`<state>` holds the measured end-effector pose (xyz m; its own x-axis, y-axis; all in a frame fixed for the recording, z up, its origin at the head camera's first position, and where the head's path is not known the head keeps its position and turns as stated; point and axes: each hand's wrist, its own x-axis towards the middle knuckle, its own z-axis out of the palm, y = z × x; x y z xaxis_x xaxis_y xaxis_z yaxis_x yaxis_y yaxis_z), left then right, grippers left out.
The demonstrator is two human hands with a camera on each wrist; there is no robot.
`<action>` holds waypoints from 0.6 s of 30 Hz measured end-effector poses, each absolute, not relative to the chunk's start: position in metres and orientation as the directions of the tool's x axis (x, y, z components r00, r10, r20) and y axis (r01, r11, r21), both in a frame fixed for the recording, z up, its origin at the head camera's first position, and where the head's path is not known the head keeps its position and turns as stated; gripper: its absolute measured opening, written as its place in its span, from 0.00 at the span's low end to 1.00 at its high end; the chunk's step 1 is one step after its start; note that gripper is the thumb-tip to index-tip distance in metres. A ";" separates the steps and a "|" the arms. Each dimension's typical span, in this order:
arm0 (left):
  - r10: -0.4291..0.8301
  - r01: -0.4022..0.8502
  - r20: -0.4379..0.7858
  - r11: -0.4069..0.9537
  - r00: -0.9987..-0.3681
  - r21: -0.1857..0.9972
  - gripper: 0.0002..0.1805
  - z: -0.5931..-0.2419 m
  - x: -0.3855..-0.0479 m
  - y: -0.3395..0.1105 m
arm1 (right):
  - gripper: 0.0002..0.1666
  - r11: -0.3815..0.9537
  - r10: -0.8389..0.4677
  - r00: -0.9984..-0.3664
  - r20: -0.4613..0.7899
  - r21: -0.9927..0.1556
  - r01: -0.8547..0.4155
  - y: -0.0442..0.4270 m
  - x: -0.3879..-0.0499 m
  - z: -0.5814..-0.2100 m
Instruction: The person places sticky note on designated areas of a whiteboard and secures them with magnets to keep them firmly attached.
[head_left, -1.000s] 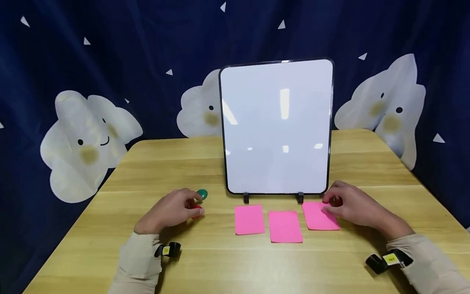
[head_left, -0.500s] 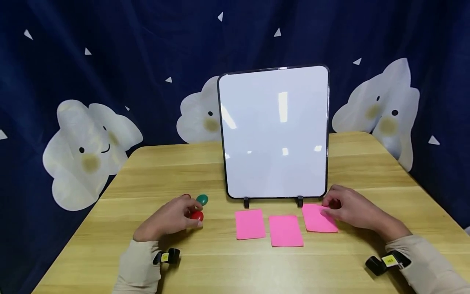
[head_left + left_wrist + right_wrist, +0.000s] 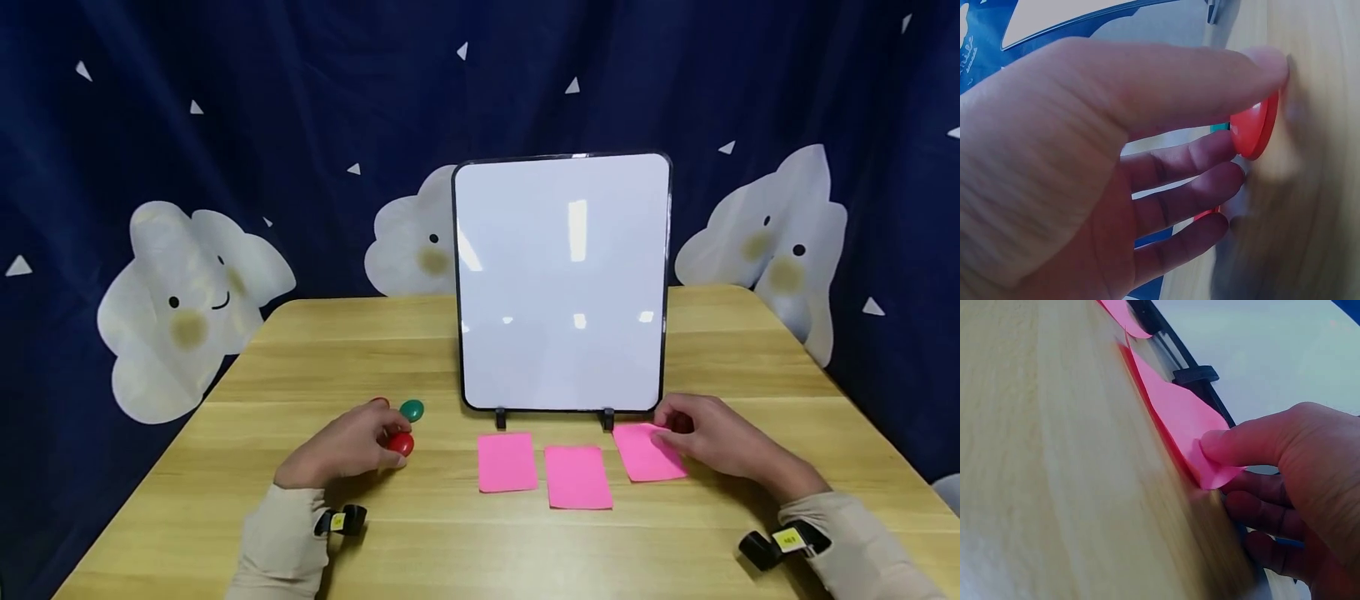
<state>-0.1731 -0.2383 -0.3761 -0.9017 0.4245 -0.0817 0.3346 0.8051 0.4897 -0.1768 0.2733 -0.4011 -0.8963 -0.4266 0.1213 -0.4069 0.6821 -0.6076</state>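
My left hand (image 3: 347, 446) pinches a round red magnet (image 3: 401, 443) at the left of the table, thumb and index finger on opposite sides of its rim. In the left wrist view the red magnet (image 3: 1255, 128) sits at or very near the wood. A green magnet (image 3: 412, 410) lies just beyond those fingers, and a second red one (image 3: 381, 402) is partly hidden behind the hand. My right hand (image 3: 716, 433) grips the right edge of the rightmost pink sticky note (image 3: 643, 454). In the right wrist view that note (image 3: 1182, 415) bends, with the thumb on its face.
A whiteboard (image 3: 562, 283) with a black frame stands upright on small black feet (image 3: 501, 418) behind the notes. Two more pink notes, a left one (image 3: 507, 463) and a middle one (image 3: 578, 477), lie on the wooden table (image 3: 450, 550). A dark blue curtain (image 3: 315, 92) hangs behind.
The left fingers have shifted around the red magnet, leaving more of it and the second red one visible. The right hand keeps its grip on the note. The head view has tilted slightly.
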 end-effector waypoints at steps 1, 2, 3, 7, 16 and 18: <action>0.428 0.339 -0.078 0.804 -0.900 0.489 0.20 -0.376 -0.173 -0.238 | 0.11 0.681 -0.425 -0.897 0.120 -0.610 -0.404 0.273 -0.177 -0.402; 0.429 0.342 -0.075 0.803 -0.900 0.489 0.20 -0.376 -0.173 -0.239 | 0.10 0.681 -0.423 -0.898 0.119 -0.613 -0.402 0.273 -0.177 -0.402; 0.430 0.344 -0.073 0.802 -0.900 0.489 0.20 -0.376 -0.173 -0.239 | 0.10 0.680 -0.422 -0.899 0.118 -0.614 -0.399 0.273 -0.178 -0.403; 0.433 0.341 -0.084 0.803 -0.898 0.489 0.19 -0.377 -0.170 -0.240 | 0.06 0.671 -0.434 -0.894 0.114 -0.621 -0.405 0.272 -0.176 -0.403; 0.428 0.340 -0.063 0.793 -0.902 0.506 0.16 -0.374 -0.173 -0.238 | 0.08 0.656 -0.416 -0.896 0.152 -0.632 -0.412 0.271 -0.178 -0.398; 0.436 0.348 -0.065 0.791 -0.898 0.503 0.15 -0.375 -0.172 -0.239 | 0.08 0.659 -0.407 -0.904 0.132 -0.644 -0.390 0.271 -0.176 -0.400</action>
